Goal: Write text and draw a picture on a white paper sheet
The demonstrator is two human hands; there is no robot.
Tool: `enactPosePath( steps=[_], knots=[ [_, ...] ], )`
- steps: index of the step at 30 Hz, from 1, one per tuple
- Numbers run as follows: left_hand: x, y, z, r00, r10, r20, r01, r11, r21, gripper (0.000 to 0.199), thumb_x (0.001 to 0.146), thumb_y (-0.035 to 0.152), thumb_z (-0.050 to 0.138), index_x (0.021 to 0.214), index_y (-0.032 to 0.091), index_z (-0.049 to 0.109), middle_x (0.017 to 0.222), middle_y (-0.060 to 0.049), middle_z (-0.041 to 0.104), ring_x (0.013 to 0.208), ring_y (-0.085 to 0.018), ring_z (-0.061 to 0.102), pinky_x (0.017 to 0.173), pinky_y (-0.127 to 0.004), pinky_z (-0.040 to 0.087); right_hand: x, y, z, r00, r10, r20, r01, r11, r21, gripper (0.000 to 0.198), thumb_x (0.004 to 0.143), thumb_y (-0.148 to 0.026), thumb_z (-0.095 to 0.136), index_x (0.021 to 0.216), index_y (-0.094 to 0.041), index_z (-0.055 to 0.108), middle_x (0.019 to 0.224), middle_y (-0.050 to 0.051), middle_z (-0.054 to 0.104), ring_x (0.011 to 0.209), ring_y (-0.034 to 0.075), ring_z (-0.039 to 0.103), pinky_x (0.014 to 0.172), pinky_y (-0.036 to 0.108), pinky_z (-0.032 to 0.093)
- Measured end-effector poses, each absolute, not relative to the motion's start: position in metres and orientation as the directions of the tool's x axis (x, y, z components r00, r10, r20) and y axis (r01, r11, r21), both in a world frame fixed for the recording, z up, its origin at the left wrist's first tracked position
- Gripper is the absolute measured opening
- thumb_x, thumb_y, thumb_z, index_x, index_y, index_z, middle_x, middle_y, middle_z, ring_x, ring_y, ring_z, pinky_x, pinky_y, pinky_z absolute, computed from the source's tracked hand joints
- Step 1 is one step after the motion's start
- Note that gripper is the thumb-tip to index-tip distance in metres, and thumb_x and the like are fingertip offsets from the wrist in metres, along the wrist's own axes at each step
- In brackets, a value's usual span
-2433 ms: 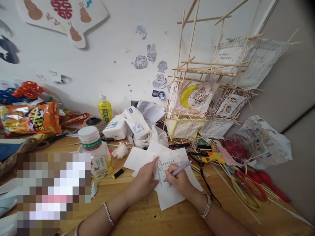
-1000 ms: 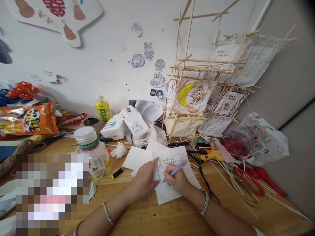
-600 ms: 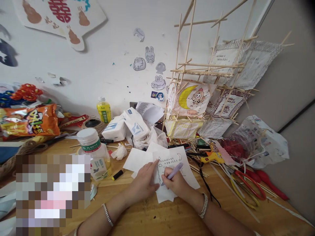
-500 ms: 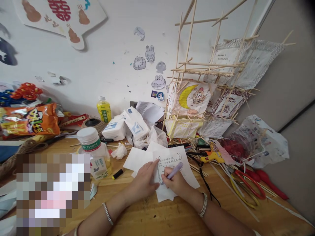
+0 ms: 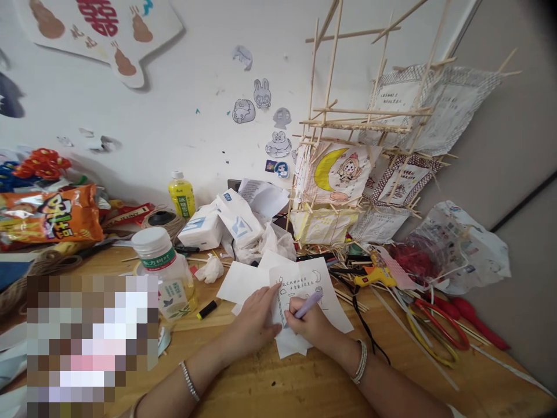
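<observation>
A white sheet of paper (image 5: 337,310) lies on the table over other sheets. It bears lines of handwriting, a crescent moon and small outline drawings. My right hand (image 5: 310,322) is closed around a light purple pen (image 5: 310,303), whose lower end is at the left part of the sheet; the tip is hidden by my fingers. Spread flat, my left hand (image 5: 251,316) rests on the left edge of the paper with its fingers extended, holding nothing. A black marker cap with a yellow end (image 5: 207,309) lies left of that hand.
A clear plastic jar (image 5: 159,264) stands left of my hands, with tissue packs (image 5: 239,217) behind. At the right are a yellow glue gun (image 5: 369,276), scissors (image 5: 441,325) and a plastic bag (image 5: 461,244). A wooden stick frame with drawn panels (image 5: 342,171) rises against the wall.
The view has shifted slightly, so the background sits a little further left. Both hands stay almost in place, and the pen's upper end is tilted slightly lower.
</observation>
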State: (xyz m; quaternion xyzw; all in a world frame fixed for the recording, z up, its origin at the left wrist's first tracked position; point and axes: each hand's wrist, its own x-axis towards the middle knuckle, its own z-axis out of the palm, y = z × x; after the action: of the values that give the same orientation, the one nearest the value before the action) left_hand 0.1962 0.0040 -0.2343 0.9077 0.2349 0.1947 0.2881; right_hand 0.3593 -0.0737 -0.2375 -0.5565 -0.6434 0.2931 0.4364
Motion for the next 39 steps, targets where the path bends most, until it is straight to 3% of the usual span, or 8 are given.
enactPosePath(
  steps=[39],
  knots=[
    [0.197,0.001,-0.225,0.815,0.557,0.16,0.365,-0.707,0.605,0.072,0.069,0.017,0.06,0.134,0.017,0.029,0.126,-0.013,0.043,0.119,-0.028,0.037,0.101,-0.044,0.028,0.36,-0.076,-0.235,0.007,0.986,0.168,0.436,0.148,-0.888,0.027,0.072,-0.015,0.047,0.055,-0.02,0.027,0.052,-0.007,0.028,0.05,0.009,0.029,0.045,0.02,0.023]
  ],
)
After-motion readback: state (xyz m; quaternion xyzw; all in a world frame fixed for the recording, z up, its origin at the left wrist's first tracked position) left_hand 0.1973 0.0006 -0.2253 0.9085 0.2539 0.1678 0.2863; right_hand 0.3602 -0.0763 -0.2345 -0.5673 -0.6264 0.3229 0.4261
